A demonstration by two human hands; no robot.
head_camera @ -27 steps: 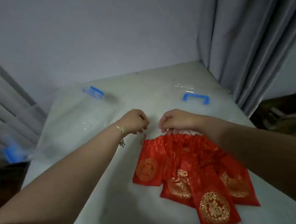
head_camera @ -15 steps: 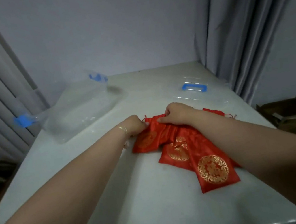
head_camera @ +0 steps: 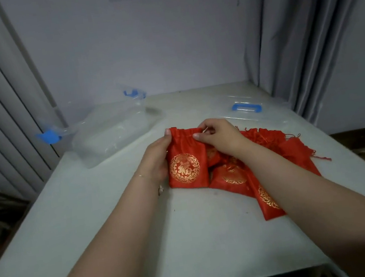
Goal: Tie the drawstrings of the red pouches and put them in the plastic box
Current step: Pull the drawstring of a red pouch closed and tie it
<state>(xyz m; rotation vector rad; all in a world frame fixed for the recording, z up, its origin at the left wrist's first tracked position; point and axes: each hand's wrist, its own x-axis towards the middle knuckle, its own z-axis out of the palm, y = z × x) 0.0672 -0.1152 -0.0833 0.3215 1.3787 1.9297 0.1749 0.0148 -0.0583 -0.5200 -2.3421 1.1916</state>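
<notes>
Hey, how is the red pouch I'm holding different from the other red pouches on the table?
The held pouch is gripped by the left hand at its side and pinched by the right hand at its gathered top; the pile of pouches lies untouched on the table. The held pouch shows its whole gold emblem; the pile's pouches overlap, partly hidden by the right arm. All are red with gold emblems.

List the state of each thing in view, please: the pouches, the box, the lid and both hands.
Held pouch: upright, mouth partly gathered, untied.
Pouch pile: flat on table, loose.
Plastic box: open, no pouches visible inside.
Lid: off, flat on table.
Left hand: grips pouch side.
Right hand: pinches pouch top.
</notes>
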